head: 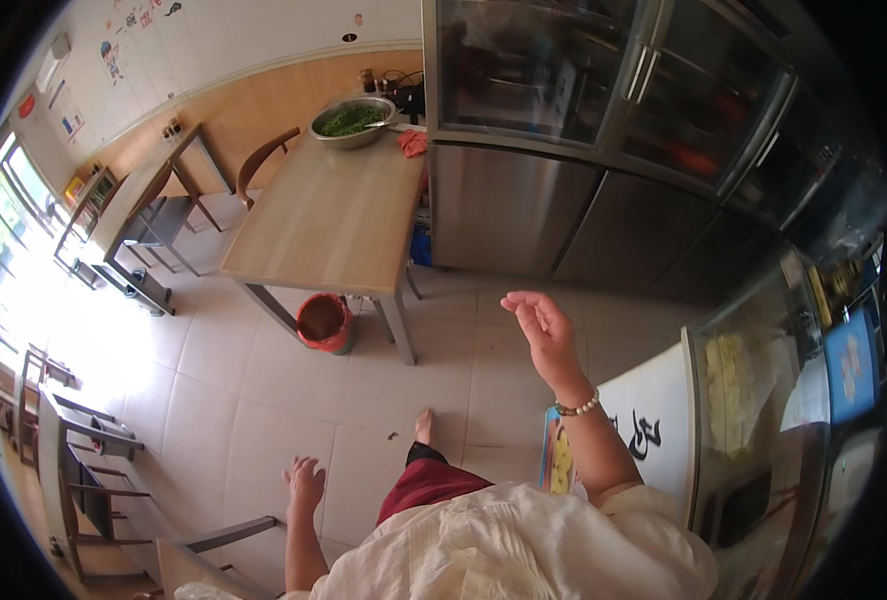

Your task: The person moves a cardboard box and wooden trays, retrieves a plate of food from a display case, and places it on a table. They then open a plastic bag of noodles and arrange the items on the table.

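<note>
My right hand [546, 339], a beaded bracelet on its wrist, is raised over the tiled floor with its fingers loosely bent and nothing in them. My left hand [305, 486] hangs lower at the left with its fingers apart, holding nothing, above the back of a chair. Ahead stands a wooden-topped table [323, 217]. At its far end is a steel bowl [353, 142] of chopped green leaves with a metal utensil in it, and beside the bowl lies a red cloth [413, 143].
Steel refrigerators [514, 210] with glass upper doors line the far right. A glass display counter [687, 420] stands close at my right. A red-lined bin [325, 322] is under the table's near edge. Chairs [162, 217] and further tables stand at the left; a chair [233, 534] is near my left arm.
</note>
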Tool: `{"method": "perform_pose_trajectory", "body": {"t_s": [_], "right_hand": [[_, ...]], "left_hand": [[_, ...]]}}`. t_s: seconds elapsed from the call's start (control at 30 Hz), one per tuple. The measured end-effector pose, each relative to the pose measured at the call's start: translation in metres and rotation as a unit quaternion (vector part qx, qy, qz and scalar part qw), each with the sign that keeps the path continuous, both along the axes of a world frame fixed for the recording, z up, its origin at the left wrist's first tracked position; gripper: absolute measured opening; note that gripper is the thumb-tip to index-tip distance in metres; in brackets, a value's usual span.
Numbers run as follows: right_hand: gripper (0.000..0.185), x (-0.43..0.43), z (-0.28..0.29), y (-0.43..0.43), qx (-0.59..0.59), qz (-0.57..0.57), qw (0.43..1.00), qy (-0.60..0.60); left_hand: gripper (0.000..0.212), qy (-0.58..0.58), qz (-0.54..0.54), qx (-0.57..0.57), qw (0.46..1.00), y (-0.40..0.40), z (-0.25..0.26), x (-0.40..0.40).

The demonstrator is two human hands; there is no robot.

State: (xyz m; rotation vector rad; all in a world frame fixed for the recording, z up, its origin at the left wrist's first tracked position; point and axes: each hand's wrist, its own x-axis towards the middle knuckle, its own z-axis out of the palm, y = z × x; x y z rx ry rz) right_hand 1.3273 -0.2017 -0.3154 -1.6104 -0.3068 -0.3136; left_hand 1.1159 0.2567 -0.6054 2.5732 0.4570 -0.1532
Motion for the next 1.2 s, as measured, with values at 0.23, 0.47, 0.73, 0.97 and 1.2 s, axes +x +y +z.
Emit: {"method": "perform_pose_trajectory", "body": {"t_s": [0.23, 0.47, 0.73, 0.97, 1.2], "right_hand": [[0.017, 0.106, -0.001, -0.076, -0.116, -0.050, 0.992, 0.026], [0.020, 0.167, 0.003, -0.163, -0.099, -0.194, 0.973, 0.072], [0.019, 0.286, 0.020, -0.300, 0.003, -0.288, 0.957, 0.031], [0.021, 0.396, 0.079, -0.374, -0.086, -0.256, 0.963, -0.027], [0.019, 0.432, 0.104, -0.402, -0.150, -0.188, 0.964, -0.111]], "left_hand": [[0.032, 0.042, -0.164, 0.028, 0.985, -0.090, 0.074, 0.269], [0.018, -0.093, -0.416, 0.012, 0.905, -0.263, 0.121, 0.488], [0.024, -0.212, -0.588, -0.094, 0.774, -0.477, 0.321, 0.630], [0.023, -0.475, -0.634, 0.048, 0.609, -0.589, 0.573, 0.613], [0.021, -0.498, -0.652, 0.136, 0.555, -0.664, 0.582, 0.655]]}}
